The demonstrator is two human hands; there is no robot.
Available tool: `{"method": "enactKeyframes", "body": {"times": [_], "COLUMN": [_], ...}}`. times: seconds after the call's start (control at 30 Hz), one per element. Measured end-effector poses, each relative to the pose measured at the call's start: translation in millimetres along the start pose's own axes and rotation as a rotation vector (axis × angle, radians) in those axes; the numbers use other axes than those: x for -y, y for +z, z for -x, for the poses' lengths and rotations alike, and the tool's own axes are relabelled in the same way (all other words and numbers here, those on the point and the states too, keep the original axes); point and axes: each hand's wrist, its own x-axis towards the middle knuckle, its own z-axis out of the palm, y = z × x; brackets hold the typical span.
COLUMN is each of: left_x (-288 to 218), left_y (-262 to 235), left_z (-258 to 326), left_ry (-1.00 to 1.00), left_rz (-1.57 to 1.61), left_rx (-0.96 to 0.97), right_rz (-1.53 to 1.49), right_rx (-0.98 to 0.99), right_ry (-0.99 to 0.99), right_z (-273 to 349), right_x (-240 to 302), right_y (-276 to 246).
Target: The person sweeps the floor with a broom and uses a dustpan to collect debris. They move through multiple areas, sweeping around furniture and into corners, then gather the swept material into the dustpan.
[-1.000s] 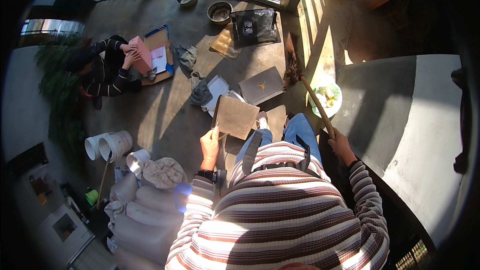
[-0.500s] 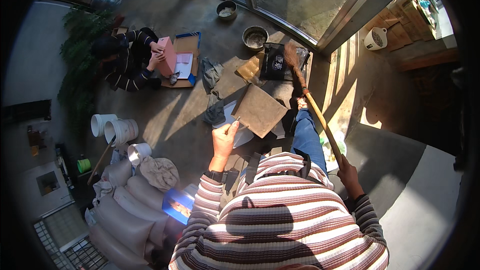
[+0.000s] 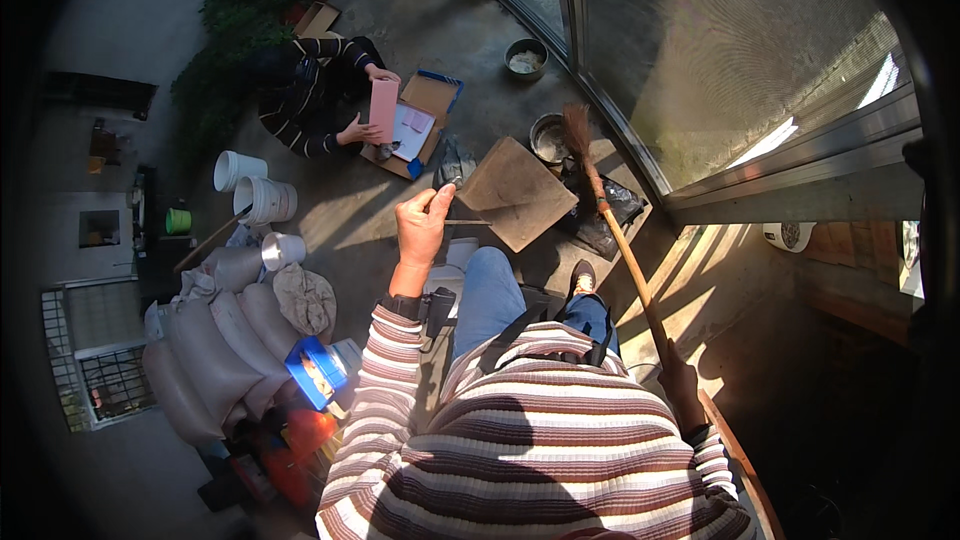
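Note:
My left hand (image 3: 424, 228) is closed around the thin handle of a dustpan (image 3: 518, 195). The dustpan has a flat, square brown pan, which hangs in front of me above the floor. On my right, my right hand (image 3: 680, 382) grips the long wooden handle of a broom (image 3: 625, 250). Its reddish-brown bristles point away from me, near a dark round pot (image 3: 549, 139) and a black plastic bag (image 3: 603, 212). My right shoe (image 3: 583, 280) shows on the floor between the dustpan and the broom handle.
Ahead to the left, a crouching person (image 3: 310, 95) holds a pink box (image 3: 383, 112) over an open carton (image 3: 430, 105). White buckets (image 3: 266, 202) and full sacks (image 3: 205, 365) stand on my left. Another pot (image 3: 525, 58) sits by the glass door frame (image 3: 620, 125).
I have turned to the right, so the room has shifted in view. The dustpan and broom stay in my hands; the pan now hangs nearer the pot. My left leg has come into view.

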Motion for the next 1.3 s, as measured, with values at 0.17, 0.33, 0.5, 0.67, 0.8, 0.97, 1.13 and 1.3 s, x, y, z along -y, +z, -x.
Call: {"method": "enactKeyframes", "body": {"times": [0.17, 0.33, 0.5, 0.67, 0.8, 0.97, 1.13, 1.3], "left_x": [-16.4, -11.9, 22.2, 83.6, 126.4, 160.6, 187.9, 210.7], "left_y": [23.8, 45.1, 55.7, 59.4, 53.8, 37.9, 28.2, 19.3], "left_z": [-49.5, -103.9, -171.0, -272.4, -366.4, -463.1, -552.1, -640.3], "left_ry": [0.108, 0.131, 0.146, -0.007, -0.064, -0.232, -0.254, -0.292], "left_rz": [-0.042, -0.003, -0.015, 0.121, 0.169, 0.347, 0.374, 0.357], "left_rx": [-0.160, -0.245, -0.271, -0.177, -0.098, 0.070, 0.023, -0.038], "right_rz": [-0.097, -0.121, -0.289, -0.194, -0.572, -0.604, -0.091, -0.090], "right_rx": [-0.005, 0.009, -0.075, 0.018, 0.011, 0.002, -0.094, -0.032], "right_ry": [-0.086, -0.069, -0.169, 0.018, 0.232, 0.137, -0.144, -0.103], "right_z": [-40.6, -87.2, -137.2, -202.8, -258.7, -329.5, -408.0, -493.5], "right_x": [8.5, 20.2, 51.4, 135.9, 242.5, 354.3, 416.3, 478.5], "right_y": [-34.7, -45.7, -57.5, -95.0, -132.8, -194.6, -245.4, -294.6]}}
